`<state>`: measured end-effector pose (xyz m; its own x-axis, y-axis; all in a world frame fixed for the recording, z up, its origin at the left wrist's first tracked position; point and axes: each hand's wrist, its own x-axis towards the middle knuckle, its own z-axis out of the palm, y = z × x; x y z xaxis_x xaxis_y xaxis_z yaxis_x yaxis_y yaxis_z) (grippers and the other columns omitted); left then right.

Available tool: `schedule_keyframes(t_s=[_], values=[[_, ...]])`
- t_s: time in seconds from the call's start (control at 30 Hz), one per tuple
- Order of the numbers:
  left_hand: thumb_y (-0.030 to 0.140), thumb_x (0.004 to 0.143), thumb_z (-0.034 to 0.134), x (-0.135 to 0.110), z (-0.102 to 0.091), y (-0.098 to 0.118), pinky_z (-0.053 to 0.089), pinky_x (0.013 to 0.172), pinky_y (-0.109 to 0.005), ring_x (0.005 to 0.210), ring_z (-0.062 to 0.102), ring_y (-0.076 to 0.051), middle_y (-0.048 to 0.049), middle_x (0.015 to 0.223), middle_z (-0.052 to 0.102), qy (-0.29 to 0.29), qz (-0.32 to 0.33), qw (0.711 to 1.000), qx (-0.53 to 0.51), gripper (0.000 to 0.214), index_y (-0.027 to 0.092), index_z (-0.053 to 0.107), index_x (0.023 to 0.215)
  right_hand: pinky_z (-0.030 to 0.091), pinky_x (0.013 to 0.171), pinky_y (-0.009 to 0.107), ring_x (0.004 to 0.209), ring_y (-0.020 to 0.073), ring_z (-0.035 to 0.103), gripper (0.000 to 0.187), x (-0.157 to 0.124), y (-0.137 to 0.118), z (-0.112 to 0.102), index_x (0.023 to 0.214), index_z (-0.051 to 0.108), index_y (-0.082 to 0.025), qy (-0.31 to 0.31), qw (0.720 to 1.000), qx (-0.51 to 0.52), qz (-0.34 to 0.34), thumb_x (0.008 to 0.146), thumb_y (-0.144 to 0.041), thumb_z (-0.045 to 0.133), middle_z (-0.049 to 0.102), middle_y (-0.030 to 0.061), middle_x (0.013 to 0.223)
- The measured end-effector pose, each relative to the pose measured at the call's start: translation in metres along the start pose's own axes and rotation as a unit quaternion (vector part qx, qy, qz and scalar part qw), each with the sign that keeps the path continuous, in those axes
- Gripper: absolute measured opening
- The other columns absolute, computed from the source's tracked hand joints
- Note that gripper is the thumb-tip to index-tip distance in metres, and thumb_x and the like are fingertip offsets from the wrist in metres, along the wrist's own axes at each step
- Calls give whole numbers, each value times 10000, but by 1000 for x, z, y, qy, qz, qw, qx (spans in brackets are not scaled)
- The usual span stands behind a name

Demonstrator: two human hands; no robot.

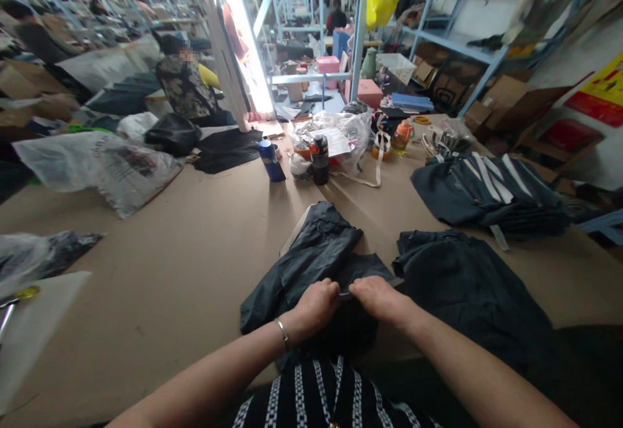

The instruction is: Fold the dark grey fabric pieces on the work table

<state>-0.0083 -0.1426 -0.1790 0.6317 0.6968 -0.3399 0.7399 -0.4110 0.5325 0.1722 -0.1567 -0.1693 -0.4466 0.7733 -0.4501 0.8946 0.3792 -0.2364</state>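
A dark garment piece [311, 252] lies folded on the brown table [185, 265] right in front of me. My left hand [316, 304], with a bracelet on its wrist, is closed on the garment's near edge. My right hand [377, 298] is closed on the same edge just beside it, the knuckles of both almost touching. A pale flat board pokes out from under the garment's far side.
Another dark fabric pile [467, 285] lies to my right, and a stack with white stripes [491, 191] beyond it. Bottles [270, 160] and a plastic bag [341, 132] stand mid-table. A clear bag [102, 165] lies at left. Scissors [14, 301] rest far left. A seated person [187, 87] works behind.
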Motion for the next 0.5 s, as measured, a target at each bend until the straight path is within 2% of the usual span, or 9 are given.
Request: schedule_keyframes(t_s=[0.03, 0.07, 0.13, 0.2, 0.27, 0.33, 0.4, 0.43, 0.5], values=[[250, 830, 561, -7, -18, 7, 430, 889, -389, 1020, 538, -271, -105, 1068, 598, 48, 30, 998, 1, 177, 176, 618, 981, 444, 695, 287, 768, 174, 632, 227, -8, 5, -20, 894, 648, -181, 4, 1000, 3, 8, 848, -157, 427, 689, 84, 865], [254, 807, 604, -16, -37, 14, 375, 976, -438, 1129, 467, -299, -107, 1136, 571, 148, 81, 986, 7, 221, 182, 613, 1016, 414, 629, 267, 720, 166, 625, 222, -17, 10, -41, 881, 644, -192, 19, 1000, 12, 22, 859, -184, 423, 687, 70, 825], [220, 824, 589, -35, -72, 29, 284, 1070, -489, 1261, 347, -310, -107, 1212, 534, 347, 174, 922, -12, 223, 185, 597, 1043, 362, 581, 255, 666, 150, 600, 204, -35, 17, -87, 832, 631, -198, 82, 994, 46, 55, 870, -249, 437, 670, 44, 756], [174, 830, 578, -48, -99, 42, 331, 1052, -461, 1205, 420, -272, -92, 1141, 560, 447, 217, 864, -77, 145, 187, 595, 973, 358, 603, 251, 673, 139, 580, 191, -51, 18, -128, 791, 611, -191, 181, 976, 85, 81, 862, -300, 471, 648, 28, 738], [196, 834, 586, -51, -113, 52, 454, 904, -378, 991, 547, -216, -75, 1001, 592, 415, 183, 864, -217, 94, 175, 591, 926, 367, 640, 253, 714, 143, 573, 203, -61, 13, -155, 784, 597, -188, 277, 951, 100, 94, 855, -348, 494, 636, 27, 766], [271, 830, 608, -45, -114, 59, 495, 746, -314, 831, 573, -178, -68, 938, 597, 286, 106, 858, -414, 193, 159, 577, 984, 363, 651, 264, 740, 156, 573, 233, -61, 0, -163, 816, 592, -190, 337, 932, 79, 102, 864, -388, 479, 632, 36, 802], [332, 815, 635, -35, -107, 65, 503, 723, -289, 857, 578, -179, -76, 992, 594, 169, 45, 796, -579, 350, 156, 534, 1101, 351, 640, 274, 745, 167, 581, 251, -50, -19, -154, 874, 586, -192, 340, 935, 46, 92, 891, -381, 422, 633, 50, 835], [347, 810, 646, -30, -102, 67, 506, 752, -288, 905, 576, -186, -80, 1030, 588, 142, 27, 756, -638, 397, 158, 512, 1133, 347, 633, 276, 747, 170, 588, 262, -43, -29, -145, 908, 581, -189, 326, 941, 42, 80, 904, -366, 388, 637, 60, 859], [355, 798, 669, -23, -93, 68, 503, 776, -275, 920, 575, -178, -76, 1027, 589, 141, -4, 690, -710, 399, 148, 511, 1100, 350, 616, 274, 732, 171, 599, 275, -26, -45, -122, 944, 567, -176, 289, 951, 88, 63, 906, -360, 367, 646, 74, 866]])
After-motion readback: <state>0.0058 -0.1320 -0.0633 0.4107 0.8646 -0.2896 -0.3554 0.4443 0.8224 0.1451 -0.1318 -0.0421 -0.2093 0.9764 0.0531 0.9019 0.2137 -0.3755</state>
